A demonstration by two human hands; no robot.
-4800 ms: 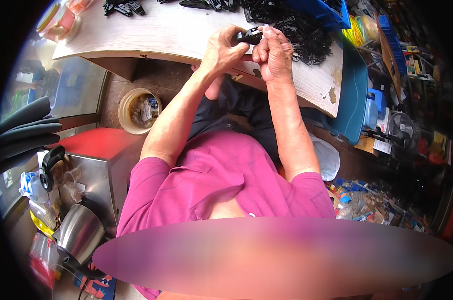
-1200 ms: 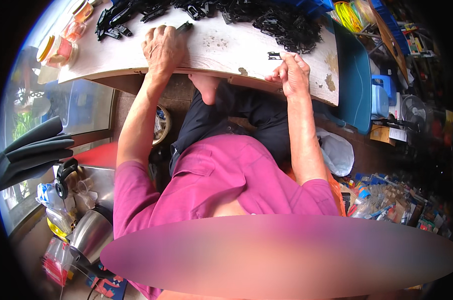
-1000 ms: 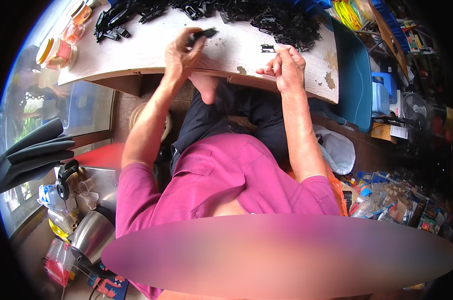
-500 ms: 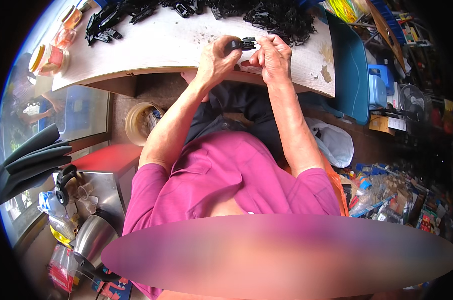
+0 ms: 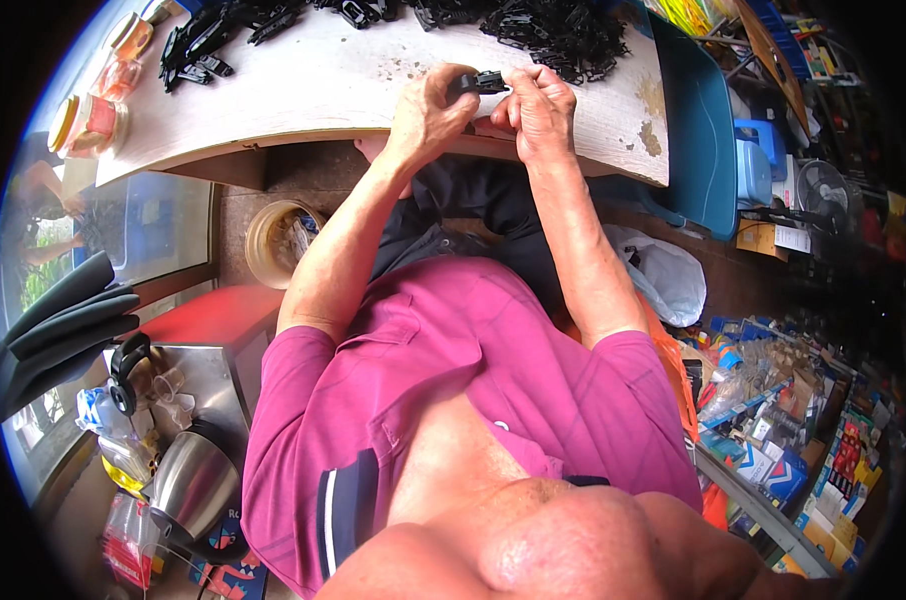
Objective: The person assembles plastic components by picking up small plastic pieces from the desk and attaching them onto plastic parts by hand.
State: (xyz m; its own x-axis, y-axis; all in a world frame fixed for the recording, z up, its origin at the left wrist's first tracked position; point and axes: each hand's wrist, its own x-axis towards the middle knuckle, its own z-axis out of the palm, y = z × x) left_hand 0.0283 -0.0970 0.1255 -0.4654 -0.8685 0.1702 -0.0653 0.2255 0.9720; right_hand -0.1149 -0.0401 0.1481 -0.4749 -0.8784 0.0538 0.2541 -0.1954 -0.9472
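Note:
Over the front edge of the white tabletop [image 5: 323, 90], my left hand [image 5: 425, 118] grips a small black plastic part [image 5: 489, 82] between thumb and fingers. The part points toward the right and looks like a clip or buckle with narrow prongs. At its right end is my right hand [image 5: 543, 112], fingers curled and thumb and forefinger pinched together. Whatever the right fingertips hold is too small to make out. Behind my hands lies a heap of similar black parts [image 5: 563, 40], and another cluster of black parts [image 5: 208, 35] lies at the far left.
Lidded jars [image 5: 93, 122] stand along the table's left edge. A teal plastic panel [image 5: 698, 140] borders its right end. Below are a round bucket [image 5: 278, 240] and a white bag [image 5: 663, 275]. A steel kettle [image 5: 195, 480] sits at lower left, shelves of boxed goods [image 5: 773, 450] at lower right.
Both hands stay almost in place around the black plastic part. The right hand has shifted slightly left, its fingers now nearer the part's end. The whole view has moved a little.

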